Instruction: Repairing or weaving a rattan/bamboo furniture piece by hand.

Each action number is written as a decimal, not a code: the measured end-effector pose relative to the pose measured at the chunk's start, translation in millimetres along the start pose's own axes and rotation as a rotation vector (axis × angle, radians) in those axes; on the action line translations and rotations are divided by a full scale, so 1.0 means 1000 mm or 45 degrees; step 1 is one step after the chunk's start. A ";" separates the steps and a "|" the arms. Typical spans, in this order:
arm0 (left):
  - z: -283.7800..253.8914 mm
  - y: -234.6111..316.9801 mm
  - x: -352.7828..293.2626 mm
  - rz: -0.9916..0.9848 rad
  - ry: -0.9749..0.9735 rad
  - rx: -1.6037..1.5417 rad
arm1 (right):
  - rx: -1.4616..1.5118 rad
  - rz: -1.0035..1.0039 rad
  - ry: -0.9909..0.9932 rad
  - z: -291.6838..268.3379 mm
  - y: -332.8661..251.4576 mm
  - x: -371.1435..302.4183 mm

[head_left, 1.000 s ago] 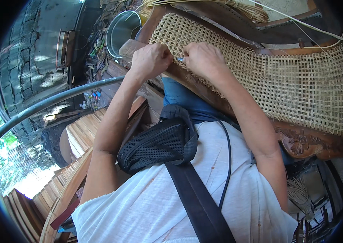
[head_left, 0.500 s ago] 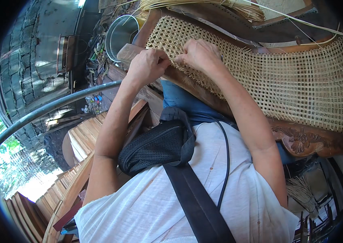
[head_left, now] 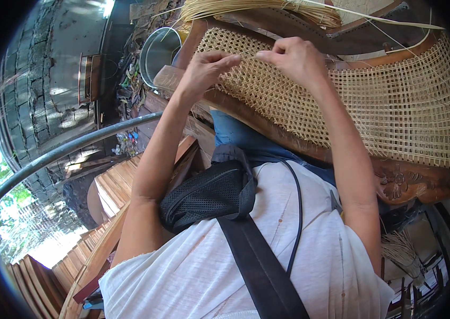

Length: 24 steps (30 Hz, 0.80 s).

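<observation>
A woven cane panel (head_left: pixel 384 101) in a dark carved wooden frame (head_left: pixel 411 181) lies across my lap. My left hand (head_left: pixel 203 69) rests on the panel's left end, fingers curled and pinching at the weave. My right hand (head_left: pixel 294 58) is just beside it, fingertips pinched on a thin cane strand at the weave. The two hands almost touch. A bundle of loose cane strips (head_left: pixel 257 8) lies beyond the frame at the top.
A metal bucket (head_left: pixel 158 53) stands to the upper left of the frame. A curved metal rail (head_left: pixel 70 149) crosses the left side, with stacked wooden slats (head_left: pixel 113 186) below it. A black mesh pouch (head_left: pixel 203 196) on a strap hangs on my chest.
Both hands have shifted slightly right along the panel's left end, and the fingers have come closer together on the weave.
</observation>
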<state>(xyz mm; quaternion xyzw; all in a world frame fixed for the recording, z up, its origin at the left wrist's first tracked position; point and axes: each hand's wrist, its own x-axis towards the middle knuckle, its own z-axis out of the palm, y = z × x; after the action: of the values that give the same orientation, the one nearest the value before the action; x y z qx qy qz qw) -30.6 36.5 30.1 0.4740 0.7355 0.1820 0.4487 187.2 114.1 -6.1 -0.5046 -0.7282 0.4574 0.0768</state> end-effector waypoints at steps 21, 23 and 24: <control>0.001 -0.001 -0.008 -0.036 0.189 1.038 | -0.196 -0.211 -0.272 0.076 -0.030 0.024; 0.006 -0.001 -0.009 0.001 0.230 1.104 | -0.101 -0.132 -0.403 0.073 -0.025 0.032; 0.006 -0.001 -0.009 0.019 0.245 1.122 | -0.031 -0.023 -0.542 0.072 -0.023 0.034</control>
<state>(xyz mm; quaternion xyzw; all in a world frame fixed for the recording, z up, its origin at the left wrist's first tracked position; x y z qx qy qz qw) -24.5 27.0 30.8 0.6059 0.7778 -0.1020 0.1323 114.0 97.1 -42.2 -0.3909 -0.7379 0.5442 -0.0810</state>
